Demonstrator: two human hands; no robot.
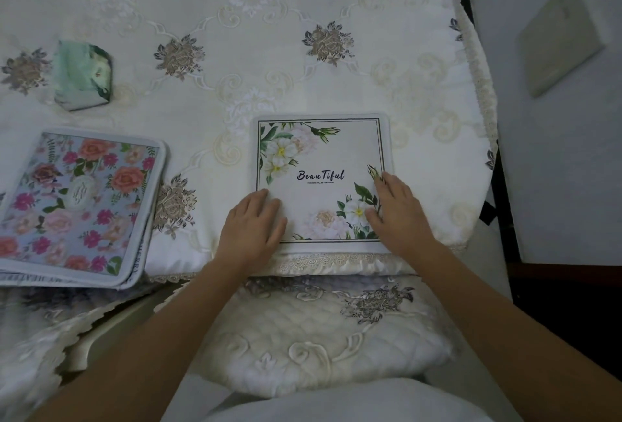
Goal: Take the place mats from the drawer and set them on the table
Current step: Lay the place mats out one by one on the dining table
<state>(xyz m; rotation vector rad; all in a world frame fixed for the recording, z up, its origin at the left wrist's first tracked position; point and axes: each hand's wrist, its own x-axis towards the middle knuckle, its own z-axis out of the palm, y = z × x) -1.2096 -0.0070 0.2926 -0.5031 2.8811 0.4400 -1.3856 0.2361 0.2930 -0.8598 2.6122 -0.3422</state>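
I see a white place mat (319, 152) lying flat on the bench (235, 34), close to its near edge and right of centre. It has a thin dark border line, white and pale pink flowers with green leaves in two opposite corners, and the word "BeauTiful" in dark script across the middle. A line of small capitals sits under it, too small for me to read.

The left hand (254, 223) rests on the mat's near left corner, and its fingers (266, 199) lie fairly straight and flat, gripping nothing. The right hand (395, 212) presses on the near right part. Its fingers (383, 182) are spread and only lightly bent, and they also hold nothing.

To the left, a stack of floral mats (77, 206) overhangs the bench edge. The top one is blue-grey with pink and orange roses and an oval label I cannot read. A lower mat's edge shows letters, partly "ERRY". Beyond the stack stands a green packet (82, 76). A cream chair cushion (319, 337) sits below the bench edge.
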